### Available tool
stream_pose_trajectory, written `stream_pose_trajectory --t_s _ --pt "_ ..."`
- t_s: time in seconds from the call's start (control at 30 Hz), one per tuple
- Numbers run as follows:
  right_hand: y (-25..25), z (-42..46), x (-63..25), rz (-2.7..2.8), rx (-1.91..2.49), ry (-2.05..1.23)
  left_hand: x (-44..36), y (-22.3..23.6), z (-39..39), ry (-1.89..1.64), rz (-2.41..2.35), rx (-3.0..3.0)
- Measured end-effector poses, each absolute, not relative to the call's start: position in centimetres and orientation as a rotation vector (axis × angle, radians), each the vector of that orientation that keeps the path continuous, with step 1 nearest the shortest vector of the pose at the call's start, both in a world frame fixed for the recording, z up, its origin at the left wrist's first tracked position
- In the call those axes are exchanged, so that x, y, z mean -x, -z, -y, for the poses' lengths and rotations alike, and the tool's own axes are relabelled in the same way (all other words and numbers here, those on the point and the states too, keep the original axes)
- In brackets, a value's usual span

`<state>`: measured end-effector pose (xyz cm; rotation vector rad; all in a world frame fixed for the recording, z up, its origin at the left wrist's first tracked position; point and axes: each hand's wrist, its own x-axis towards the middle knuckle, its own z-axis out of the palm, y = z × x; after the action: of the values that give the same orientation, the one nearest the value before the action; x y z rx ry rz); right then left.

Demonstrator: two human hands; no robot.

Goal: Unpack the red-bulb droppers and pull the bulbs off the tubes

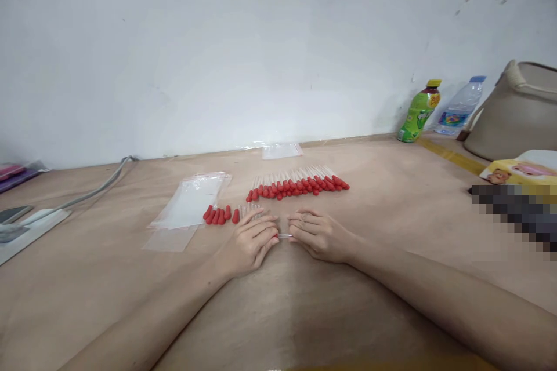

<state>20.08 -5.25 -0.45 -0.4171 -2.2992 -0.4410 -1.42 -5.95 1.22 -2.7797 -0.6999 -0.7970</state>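
Between my two hands a thin clear dropper tube (284,236) lies level, just above or on the table. My left hand (256,239) is closed with its fingertips on a red rubber bulb (275,236) at the tube's left end, mostly hidden by the fingers. The tube's right end is pinched in my right hand (321,234). Several loose red bulbs (221,217) lie left of my left hand, beside some clear tubes (250,208) partly covered by that hand. Beyond both hands, a row of droppers (300,185) has red bulbs towards me and pale tapered stems towards the wall.
Clear zip bags (189,200) lie on the left of the brown-covered table (278,313), another bag (282,151) by the wall. At right stand a green drink bottle (418,115), a water bottle (460,107) and a beige bag (517,116). A grey cable (96,188) runs at left.
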Motion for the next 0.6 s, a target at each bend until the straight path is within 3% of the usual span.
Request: stream_pose_trajectory --t_s 0.47,0.6 --pt "-0.3 5.8 -21.3 2.315 0.313 0.476 1.4 -1.8 6.6 0.812 0.561 2.652" --pt "0.0 5.0 -22.6 2.27 0.4 0.431 2.8 -2.2 5.8 0.953 0.749 2.59"
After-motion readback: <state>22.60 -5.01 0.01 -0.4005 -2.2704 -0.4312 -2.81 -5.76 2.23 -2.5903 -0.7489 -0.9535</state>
